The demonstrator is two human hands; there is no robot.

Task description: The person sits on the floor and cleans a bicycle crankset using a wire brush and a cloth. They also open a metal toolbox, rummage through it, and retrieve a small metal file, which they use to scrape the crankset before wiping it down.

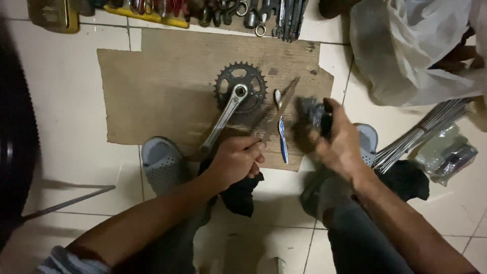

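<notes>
Brown cardboard sheet (167, 86), flat and scuffed, lies on pale floor tiles (66, 132); only the head view here. Left hand (234, 161) is curled tight, fingers wrapped round the lower end of a metal crank arm (223, 119) and pinching a black rag (241, 195) that hangs below the fist. Crank arm is slim, silvery, running up toward 1 o'clock to a dark toothed chainring (241, 83), round with sawtooth edge, resting on the cardboard. Right hand (337, 139) sits at 3 o'clock from the left one, well apart, fingers bent round a dark blurred object (312, 112); motion blur, cannot tell what it is or how firmly it's gripped. Between the hands a blue-and-white toothbrush (281, 129) lies on the cardboard, roughly upright in frame, beside a thin grey strip (281, 104), tilted. Grey perforated clogs (162, 162) on the feet at the cardboard's near edge. Row of metal wrenches and tools (264, 12) at 12 o'clock. Translucent white plastic bag (406, 50) at 2 o'clock, bundle of thin steel spokes (426, 129) at 3 o'clock. Black tyre (15, 147) at 9 o'clock.
</notes>
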